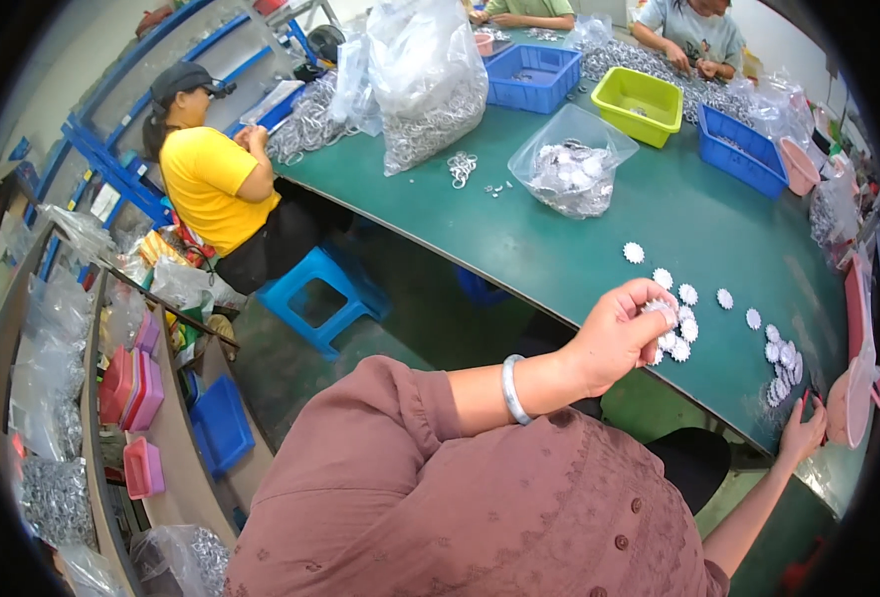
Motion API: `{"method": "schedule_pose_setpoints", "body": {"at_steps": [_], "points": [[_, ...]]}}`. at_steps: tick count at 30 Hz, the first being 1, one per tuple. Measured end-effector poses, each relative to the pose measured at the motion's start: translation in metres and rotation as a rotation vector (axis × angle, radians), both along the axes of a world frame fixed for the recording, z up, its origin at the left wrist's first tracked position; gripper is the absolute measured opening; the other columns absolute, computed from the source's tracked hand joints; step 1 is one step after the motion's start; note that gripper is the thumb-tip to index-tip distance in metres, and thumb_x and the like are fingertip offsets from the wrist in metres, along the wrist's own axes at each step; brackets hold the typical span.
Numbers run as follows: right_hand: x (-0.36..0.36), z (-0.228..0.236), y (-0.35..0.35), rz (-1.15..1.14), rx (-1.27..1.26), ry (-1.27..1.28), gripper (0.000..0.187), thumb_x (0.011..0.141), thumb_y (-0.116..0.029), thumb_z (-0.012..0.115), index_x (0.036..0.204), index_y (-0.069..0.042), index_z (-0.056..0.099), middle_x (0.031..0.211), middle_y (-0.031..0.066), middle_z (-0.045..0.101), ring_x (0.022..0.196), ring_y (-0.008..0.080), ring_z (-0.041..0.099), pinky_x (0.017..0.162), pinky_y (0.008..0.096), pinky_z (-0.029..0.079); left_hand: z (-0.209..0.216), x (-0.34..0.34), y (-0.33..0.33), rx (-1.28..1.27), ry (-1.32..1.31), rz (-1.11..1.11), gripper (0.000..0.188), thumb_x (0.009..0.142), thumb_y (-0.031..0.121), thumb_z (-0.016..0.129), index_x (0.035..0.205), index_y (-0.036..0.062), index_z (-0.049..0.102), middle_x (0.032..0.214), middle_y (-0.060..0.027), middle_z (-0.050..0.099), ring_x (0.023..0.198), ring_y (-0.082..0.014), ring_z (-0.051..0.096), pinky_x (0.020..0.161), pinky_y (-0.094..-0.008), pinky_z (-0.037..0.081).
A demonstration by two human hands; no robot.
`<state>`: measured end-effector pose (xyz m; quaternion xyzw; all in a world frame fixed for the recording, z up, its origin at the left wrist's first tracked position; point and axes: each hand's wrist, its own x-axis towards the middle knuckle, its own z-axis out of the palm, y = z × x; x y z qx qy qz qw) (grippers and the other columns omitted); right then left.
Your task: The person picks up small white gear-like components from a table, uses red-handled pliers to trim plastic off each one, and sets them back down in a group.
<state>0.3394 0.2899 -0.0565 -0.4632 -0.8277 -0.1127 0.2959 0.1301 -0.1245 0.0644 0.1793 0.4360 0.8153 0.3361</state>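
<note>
My left hand [619, 340] is raised at the table's near edge, thumb and fingers pinched on a small silvery-white toothed disc [662, 310]. Just beyond and below it, several like discs [681, 346] lie in a loose cluster on the green table. My right hand [804, 434] rests low at the table's right end, its fingers curled around something with a slim red part whose kind I cannot make out. Close by it are a heap of toothed discs [782, 370] and a pink basin [846, 408]. More discs lie scattered between the two groups.
A clear bag of discs [571, 174] stands on the green table [430, 214]. Farther back are a large bag of metal parts [430, 99], blue bins [534, 78] and a yellow-green bin [639, 104]. Co-workers sit around the table. A blue stool [322, 294] stands at left.
</note>
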Motion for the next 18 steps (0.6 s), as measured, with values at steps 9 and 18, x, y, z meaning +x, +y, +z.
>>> {"method": "schedule_pose_setpoints", "body": {"at_steps": [9,18], "points": [[-0.039,0.067,-0.124,0.563,0.152,0.363,0.021,0.076,-0.008,0.061,0.095,0.000,0.059,0.103,0.0140,0.057,0.096,0.0273,0.053,0.085,0.0343,0.040,-0.020,-0.014,-0.015,0.122,-0.128,0.049,0.024,0.089,0.012,0.045,0.110,0.0012,0.049,0.094,-0.0133,0.058,0.072,-0.0170,0.060,0.062,-0.0264,0.049],[-0.117,0.091,-0.246,1.135,-0.713,0.509,0.013,0.077,-0.001,0.059,0.090,0.001,0.058,0.083,0.0057,0.059,0.074,0.0115,0.055,0.067,0.0234,0.044,-0.026,-0.019,-0.012,0.102,-0.147,-0.048,0.032,0.091,0.016,0.040,0.118,-0.0023,0.042,0.107,-0.0195,0.054,0.094,-0.0260,0.058,0.081,-0.0337,0.049]]}}
